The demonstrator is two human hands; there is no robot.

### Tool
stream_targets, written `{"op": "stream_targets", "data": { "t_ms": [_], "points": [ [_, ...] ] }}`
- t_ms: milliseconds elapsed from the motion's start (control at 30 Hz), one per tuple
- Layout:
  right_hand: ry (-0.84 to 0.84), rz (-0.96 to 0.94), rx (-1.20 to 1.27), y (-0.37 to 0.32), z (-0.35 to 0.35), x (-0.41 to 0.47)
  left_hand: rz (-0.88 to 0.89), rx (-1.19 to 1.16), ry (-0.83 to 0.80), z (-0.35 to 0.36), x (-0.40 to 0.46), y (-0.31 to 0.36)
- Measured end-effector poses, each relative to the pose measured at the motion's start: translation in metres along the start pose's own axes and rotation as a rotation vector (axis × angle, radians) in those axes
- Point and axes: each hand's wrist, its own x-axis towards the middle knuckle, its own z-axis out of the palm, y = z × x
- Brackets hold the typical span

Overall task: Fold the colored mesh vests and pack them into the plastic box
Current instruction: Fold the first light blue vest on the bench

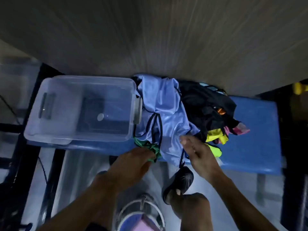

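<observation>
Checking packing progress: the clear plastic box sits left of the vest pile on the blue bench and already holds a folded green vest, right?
Not quite. The head view shows the clear plastic box empty; the green mesh vest lies on the blue bench, at the left hand.

A blue counter (253, 147) runs across the middle, its near edge lit and glossy. Behind it rises a pale wall (166, 39) with a faint streaked grain. Below lies a grey floor (80, 172), shiny in places. A black frame (28, 130) stands at the left, with thin dark cords hanging along it. At the far right edge, a small yellow object (300, 88) shows, too blurred to identify. A black sandal (180, 180) rests on the floor.
</observation>
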Motion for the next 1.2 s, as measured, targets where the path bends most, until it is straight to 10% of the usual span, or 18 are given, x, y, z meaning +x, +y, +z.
{"op": "stream_targets", "data": {
  "t_ms": [433,767,1000,1200],
  "points": [
    [0.423,-0.563,-0.539,0.114,0.108,0.070,0.346,0.104,0.242,0.111,0.090,-0.104],
    [0.332,-0.548,-0.518,0.115,0.109,0.043,0.501,0.118,0.410,0.131,0.061,-0.122],
    [0.324,-0.474,-0.813,0.129,0.118,0.004,0.435,0.021,0.651,0.125,0.034,-0.121],
    [0.642,-0.491,-0.725,0.129,0.110,-0.014,0.199,0.112,0.721,0.110,0.036,-0.114]
  ]
}}
